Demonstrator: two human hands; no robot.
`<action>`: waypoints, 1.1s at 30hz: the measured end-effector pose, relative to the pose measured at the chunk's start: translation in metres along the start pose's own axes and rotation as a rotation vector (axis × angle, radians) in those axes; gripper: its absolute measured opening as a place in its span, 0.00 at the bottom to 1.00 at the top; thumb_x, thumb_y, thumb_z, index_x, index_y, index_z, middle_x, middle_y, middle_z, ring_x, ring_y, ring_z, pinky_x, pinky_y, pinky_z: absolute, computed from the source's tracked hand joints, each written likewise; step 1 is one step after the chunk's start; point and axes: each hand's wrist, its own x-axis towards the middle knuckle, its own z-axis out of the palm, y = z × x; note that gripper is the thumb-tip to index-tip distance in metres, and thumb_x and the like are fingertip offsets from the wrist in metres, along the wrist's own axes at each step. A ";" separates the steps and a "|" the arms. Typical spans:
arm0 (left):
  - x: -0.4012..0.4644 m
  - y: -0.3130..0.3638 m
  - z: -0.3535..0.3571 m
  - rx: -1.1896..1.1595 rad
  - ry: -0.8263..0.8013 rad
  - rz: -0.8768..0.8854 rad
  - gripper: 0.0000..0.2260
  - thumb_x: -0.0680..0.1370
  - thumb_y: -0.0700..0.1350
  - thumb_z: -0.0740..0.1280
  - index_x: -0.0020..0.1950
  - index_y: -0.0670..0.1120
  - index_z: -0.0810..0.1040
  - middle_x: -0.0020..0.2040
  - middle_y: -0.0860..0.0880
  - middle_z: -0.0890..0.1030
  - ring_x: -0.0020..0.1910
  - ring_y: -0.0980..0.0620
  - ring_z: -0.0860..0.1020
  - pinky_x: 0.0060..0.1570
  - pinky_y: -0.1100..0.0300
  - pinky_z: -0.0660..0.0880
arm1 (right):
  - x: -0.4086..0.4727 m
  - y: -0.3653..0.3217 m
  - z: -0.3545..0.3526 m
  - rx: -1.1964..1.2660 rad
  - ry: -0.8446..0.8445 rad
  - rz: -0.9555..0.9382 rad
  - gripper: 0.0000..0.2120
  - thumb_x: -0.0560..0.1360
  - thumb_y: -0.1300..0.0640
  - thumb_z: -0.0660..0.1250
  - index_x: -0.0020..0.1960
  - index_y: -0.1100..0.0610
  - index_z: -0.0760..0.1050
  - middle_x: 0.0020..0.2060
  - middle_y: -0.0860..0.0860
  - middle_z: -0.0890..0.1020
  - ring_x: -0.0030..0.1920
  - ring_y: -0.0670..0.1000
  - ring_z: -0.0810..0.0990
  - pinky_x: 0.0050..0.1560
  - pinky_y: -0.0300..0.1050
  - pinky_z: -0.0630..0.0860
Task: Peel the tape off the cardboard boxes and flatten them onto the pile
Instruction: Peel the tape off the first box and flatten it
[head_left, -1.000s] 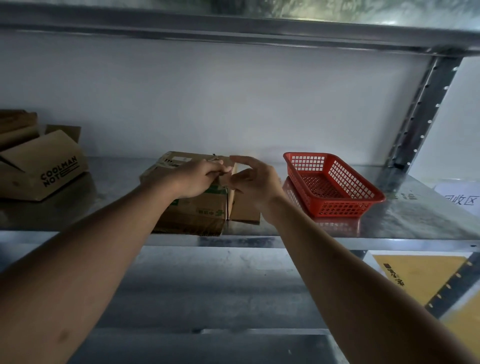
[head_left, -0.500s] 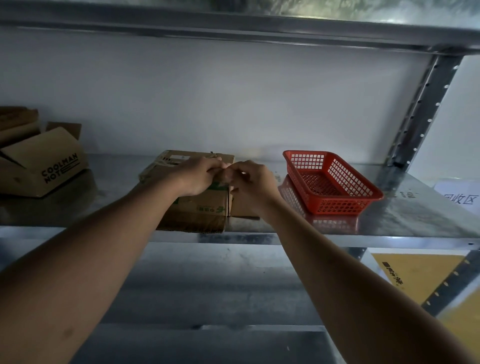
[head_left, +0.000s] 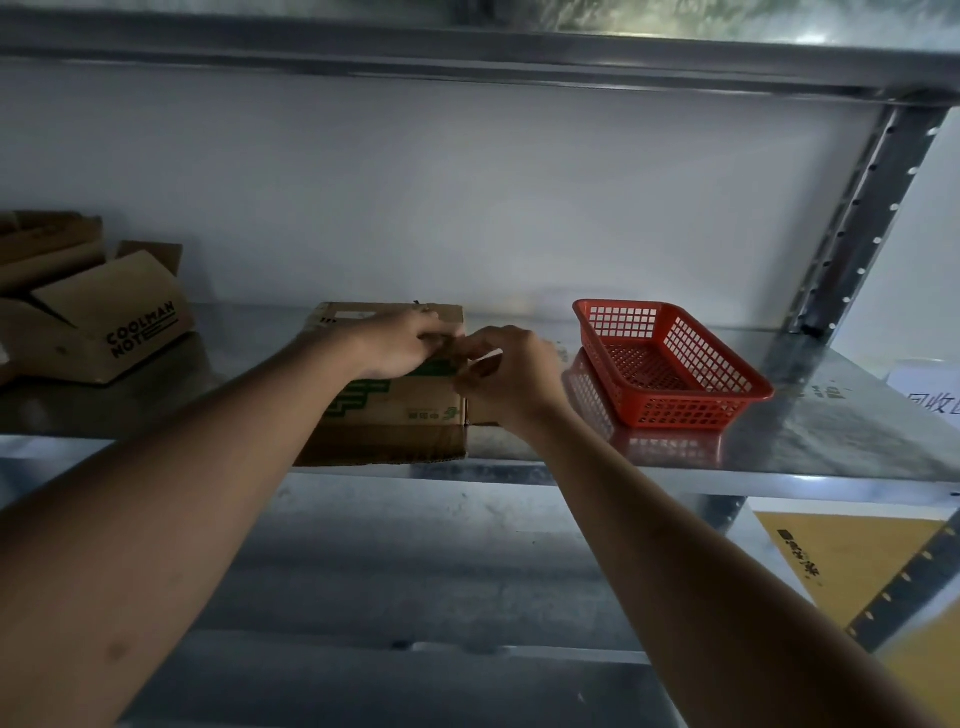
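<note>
One head-worn view looks forward and slightly down along both outstretched forearms into a grey metal shelf (head_left: 779, 415) at near arm's reach. The white back wall (head_left: 467, 208) fills 12 o'clock; a perforated steel upright (head_left: 852, 228) stands at 2 o'clock.

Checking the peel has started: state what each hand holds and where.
Left hand grips the green-printed box at its top right edge. Right hand pinches a pale strip there, seemingly tape.
</note>
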 end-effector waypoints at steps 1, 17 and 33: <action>0.001 0.003 0.002 0.027 0.010 0.007 0.18 0.88 0.53 0.54 0.77 0.64 0.70 0.79 0.51 0.66 0.79 0.45 0.63 0.69 0.53 0.61 | -0.001 -0.002 0.000 -0.077 0.011 -0.011 0.12 0.70 0.58 0.81 0.52 0.50 0.87 0.44 0.46 0.87 0.37 0.39 0.81 0.37 0.24 0.70; 0.033 -0.001 0.030 0.153 0.247 -0.005 0.19 0.87 0.45 0.52 0.73 0.62 0.72 0.67 0.49 0.78 0.45 0.58 0.75 0.35 0.59 0.69 | -0.008 -0.002 -0.008 -0.142 0.142 0.177 0.06 0.77 0.63 0.72 0.41 0.58 0.84 0.35 0.51 0.84 0.36 0.50 0.82 0.32 0.45 0.80; 0.080 0.042 0.039 0.227 0.229 0.158 0.18 0.85 0.38 0.58 0.72 0.53 0.75 0.66 0.47 0.79 0.60 0.45 0.79 0.47 0.53 0.77 | 0.032 0.031 -0.047 -0.275 0.292 0.281 0.09 0.77 0.49 0.75 0.49 0.56 0.82 0.53 0.52 0.76 0.47 0.51 0.74 0.34 0.39 0.63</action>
